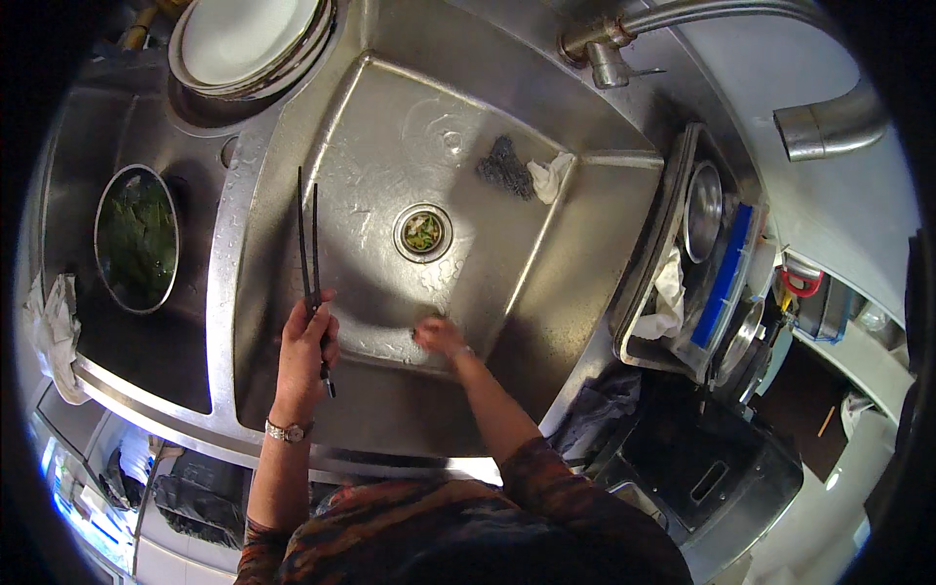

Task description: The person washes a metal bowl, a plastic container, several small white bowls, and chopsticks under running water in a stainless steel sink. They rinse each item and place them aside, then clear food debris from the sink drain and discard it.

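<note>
My left hand (pixel 311 333) grips a pair of dark chopsticks (pixel 316 248), their long ends pointing away from me over the left side of a stainless steel sink basin (pixel 380 131). Low over the near part of the basin floor is my right hand (pixel 441 336), its fingers curled. A small dark patch shows at its fingertips, too blurred to name. Beyond both hands, the round drain (pixel 423 232) holds green and pale food scraps. A dark grey scouring pad (pixel 504 168) and a crumpled white cloth (pixel 550 178) lie in the far right corner of the basin.
Leafy greens (pixel 137 238) fill a round metal-rimmed bowl in the left basin. Stacked white plates (pixel 245 44) stand at the far left. A faucet (pixel 610 62) is on the back wall. To the right, a tray (pixel 625 344) holds a metal bowl (pixel 703 212) and a blue-edged container (pixel 722 278).
</note>
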A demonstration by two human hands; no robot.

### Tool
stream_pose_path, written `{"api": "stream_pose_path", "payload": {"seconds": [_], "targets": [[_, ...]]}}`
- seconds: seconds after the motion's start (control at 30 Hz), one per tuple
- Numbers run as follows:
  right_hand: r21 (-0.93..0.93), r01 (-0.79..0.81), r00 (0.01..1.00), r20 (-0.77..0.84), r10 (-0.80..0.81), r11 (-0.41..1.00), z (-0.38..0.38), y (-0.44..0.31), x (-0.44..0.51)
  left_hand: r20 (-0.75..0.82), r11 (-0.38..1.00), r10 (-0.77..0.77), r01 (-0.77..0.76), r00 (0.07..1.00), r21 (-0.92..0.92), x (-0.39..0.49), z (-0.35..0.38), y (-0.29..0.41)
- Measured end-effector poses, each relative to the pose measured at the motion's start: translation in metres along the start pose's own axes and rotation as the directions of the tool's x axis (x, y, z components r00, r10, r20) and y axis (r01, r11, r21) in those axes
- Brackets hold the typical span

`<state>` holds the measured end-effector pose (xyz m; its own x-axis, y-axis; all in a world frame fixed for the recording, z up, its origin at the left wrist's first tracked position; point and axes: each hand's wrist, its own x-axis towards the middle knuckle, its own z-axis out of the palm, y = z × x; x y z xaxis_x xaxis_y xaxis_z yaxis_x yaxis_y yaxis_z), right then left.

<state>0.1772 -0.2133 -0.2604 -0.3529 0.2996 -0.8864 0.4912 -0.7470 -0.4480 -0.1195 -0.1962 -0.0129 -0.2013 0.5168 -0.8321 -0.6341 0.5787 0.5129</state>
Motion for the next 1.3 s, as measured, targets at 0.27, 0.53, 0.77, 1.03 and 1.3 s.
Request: {"api": "stream_pose_path", "payload": {"seconds": [0.27, 0.53, 0.77, 1.03, 1.3], "targets": [[-0.551, 0.308, 0.759, -0.349, -0.550, 0.775, -0.012, -0.156, 0.040, -0.068, 1.000, 0.003, -0.005, 0.998, -0.025, -0.008, -0.005, 0.008], [-0.919, 0.028, 0.826, -0.200, -0.527, 0.394, 0.013, -0.154, 0.017, -0.001, 0.994, 0.041, -0.041, 0.999, 0.102, -0.006, -0.004, 0.008], [-0.951, -0.019, 0.942, -0.121, -0.313, 0.310, 0.009, -0.190, 0.023, -0.010, 0.994, 0.061, -0.060, 0.998, 0.089, -0.019, -0.008, 0.015], [-0.922, 0.192, 0.758, -0.078, -0.647, 0.335, 0.015, -0.163, 0.019, 0.016, 0.995, 0.055, -0.056, 0.998, 0.079, -0.034, -0.021, 0.011], [-0.949, 0.277, 0.615, 0.057, -0.786, 0.148, 0.006, -0.158, 0.027, 0.010, 0.995, 0.021, -0.022, 1.000, 0.098, -0.048, -0.032, 0.013]]}}
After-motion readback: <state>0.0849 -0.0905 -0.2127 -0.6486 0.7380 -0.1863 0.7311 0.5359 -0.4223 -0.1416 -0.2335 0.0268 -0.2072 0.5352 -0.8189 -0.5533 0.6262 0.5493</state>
